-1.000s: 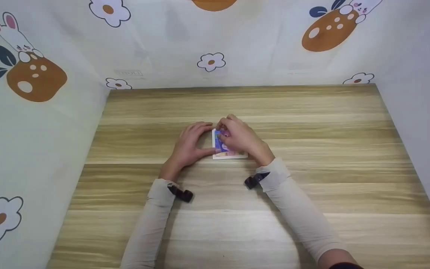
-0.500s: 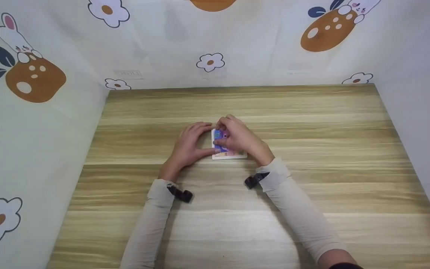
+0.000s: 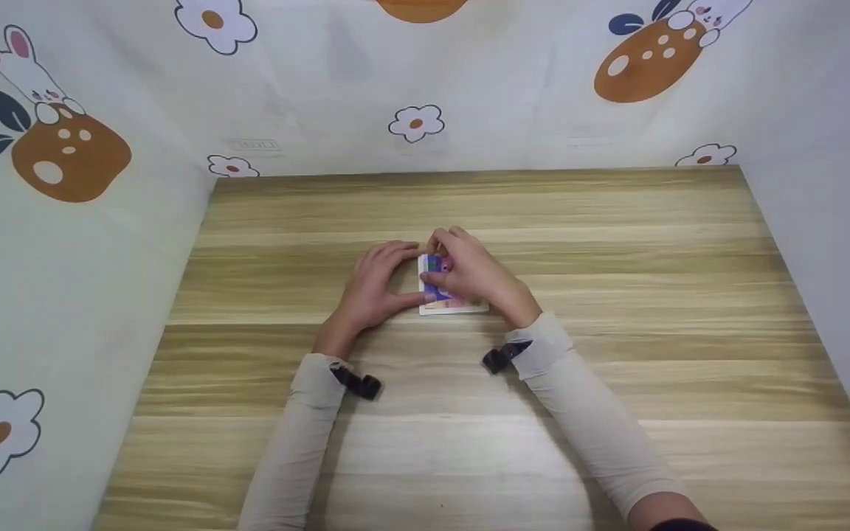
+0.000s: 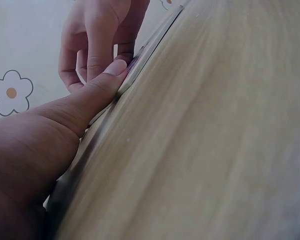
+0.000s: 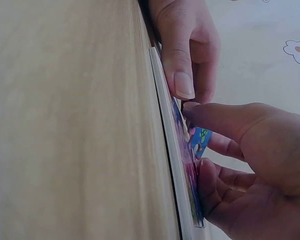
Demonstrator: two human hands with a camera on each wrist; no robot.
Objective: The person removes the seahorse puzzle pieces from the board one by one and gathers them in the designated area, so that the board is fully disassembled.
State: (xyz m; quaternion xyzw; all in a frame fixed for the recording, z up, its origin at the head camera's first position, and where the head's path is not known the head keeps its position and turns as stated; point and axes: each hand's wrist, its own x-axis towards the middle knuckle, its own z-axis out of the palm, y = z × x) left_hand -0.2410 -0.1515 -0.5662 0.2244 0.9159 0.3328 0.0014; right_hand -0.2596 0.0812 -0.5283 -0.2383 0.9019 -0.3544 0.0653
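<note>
A small square jigsaw puzzle [image 3: 455, 303] with a white border and a blue, pink and orange picture lies flat on the table. My left hand [image 3: 375, 286] is at its left side, the straight thumb pressing on the picture near the lower left and the fingertips by the top left corner. Over the picture, my right hand [image 3: 478, 274] hides much of its upper right. In the right wrist view a blue puzzle piece [image 5: 200, 142] with a green detail stands tilted above the puzzle, pinched between the right thumb and fingers. The left wrist view shows the left thumb [image 4: 102, 85] on the puzzle's edge.
The wood-grain table [image 3: 425, 457] reaches around the puzzle on all sides. Pale cloth walls [image 3: 322, 88] printed with flowers, rabbits and orange fruit enclose the back and both sides. Dark wrist cameras [image 3: 357, 382] sit on both sleeves.
The right thumb has shifted left, to the left edge of the picture, and less than before now shows of the blue area there. The left hand and the puzzle stay in place.
</note>
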